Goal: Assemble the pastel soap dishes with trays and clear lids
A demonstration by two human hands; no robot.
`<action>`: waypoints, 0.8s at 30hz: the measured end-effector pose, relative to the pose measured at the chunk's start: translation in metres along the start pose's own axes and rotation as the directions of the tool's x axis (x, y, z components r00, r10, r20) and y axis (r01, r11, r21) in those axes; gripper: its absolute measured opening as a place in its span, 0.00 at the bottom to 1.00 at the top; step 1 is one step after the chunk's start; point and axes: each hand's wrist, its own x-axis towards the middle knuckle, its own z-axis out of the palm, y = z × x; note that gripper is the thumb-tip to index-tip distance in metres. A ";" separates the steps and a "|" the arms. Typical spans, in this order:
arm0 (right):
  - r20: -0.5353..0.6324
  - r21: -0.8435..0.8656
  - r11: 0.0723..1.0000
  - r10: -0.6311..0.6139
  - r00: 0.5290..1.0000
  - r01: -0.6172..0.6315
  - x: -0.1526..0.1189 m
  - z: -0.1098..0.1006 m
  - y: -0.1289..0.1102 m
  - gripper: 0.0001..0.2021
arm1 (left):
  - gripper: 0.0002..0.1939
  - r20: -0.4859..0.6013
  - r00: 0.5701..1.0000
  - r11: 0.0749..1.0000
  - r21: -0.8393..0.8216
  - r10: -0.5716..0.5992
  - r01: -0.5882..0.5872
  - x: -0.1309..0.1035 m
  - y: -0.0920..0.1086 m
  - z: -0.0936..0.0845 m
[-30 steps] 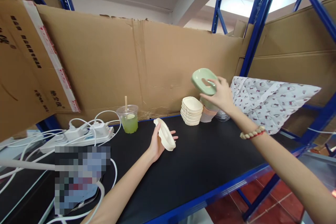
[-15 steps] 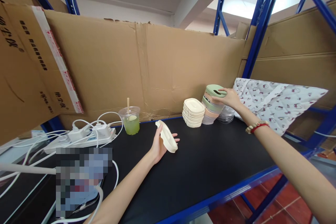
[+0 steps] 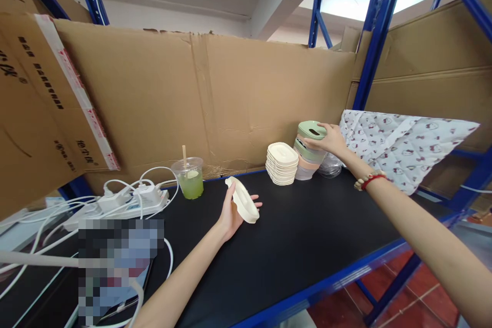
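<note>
A cream, shallow plastic lid [image 3: 243, 201] with rounded ends is tilted up on edge in my left hand [image 3: 229, 220]. The thumb presses its near side while the other fingers are behind it. At the back, my right hand [image 3: 331, 139] grips the top green piece [image 3: 309, 128], which has a dark oval slot. That piece sits on a stack of green, peach and clear nested containers [image 3: 306, 164]. Just left of it stands a neat pile of matching cream lids [image 3: 282, 166]. My right fingers partly cover the upper containers.
A clear cup of green drink [image 3: 192, 182] with a straw stands at the back left. White cables and a power strip [image 3: 154, 205] lie beside a blurred-out object [image 3: 123, 266]. Cardboard [image 3: 238, 97] walls the back. Clear plastic pieces [image 3: 330, 165] and a quilted patterned cloth [image 3: 400, 148] are on the right.
The view has shifted slightly, moving most things a little left in the picture. Both hands keep their holds, on the cream lid and the green top piece.
</note>
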 end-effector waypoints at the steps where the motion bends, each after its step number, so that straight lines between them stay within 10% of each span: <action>1: -0.026 -0.007 1.000 0.000 1.000 0.000 -0.005 -0.003 -0.005 0.39 | 0.25 -0.006 1.000 1.000 0.004 0.006 -0.006 0.000 0.000 0.001; 6: 0.059 0.092 0.938 -0.340 0.939 0.334 -0.064 -0.010 -0.036 0.26 | 0.19 -0.055 0.996 0.997 -0.037 0.065 -0.067 0.000 -0.002 0.003; 11: 0.410 0.431 0.677 -0.736 0.538 0.597 -0.154 0.005 -0.064 0.30 | 0.16 0.005 0.997 0.986 -0.147 0.078 -0.077 -0.004 -0.008 0.008; 13: 0.421 0.472 0.616 -0.786 0.453 0.630 -0.174 0.015 -0.071 0.21 | 0.18 0.029 0.997 0.981 -0.182 0.072 -0.066 -0.006 -0.009 0.009; 18: 0.292 0.375 0.642 -0.766 0.572 0.668 -0.155 0.028 -0.078 0.18 | 0.31 0.024 0.999 0.981 -0.193 0.039 -0.034 -0.003 -0.007 0.004; 24: 0.084 -0.178 0.728 -0.660 0.747 0.663 -0.085 0.023 -0.059 0.17 | 0.36 -0.054 0.998 0.992 -0.120 -0.036 0.029 0.002 -0.005 0.004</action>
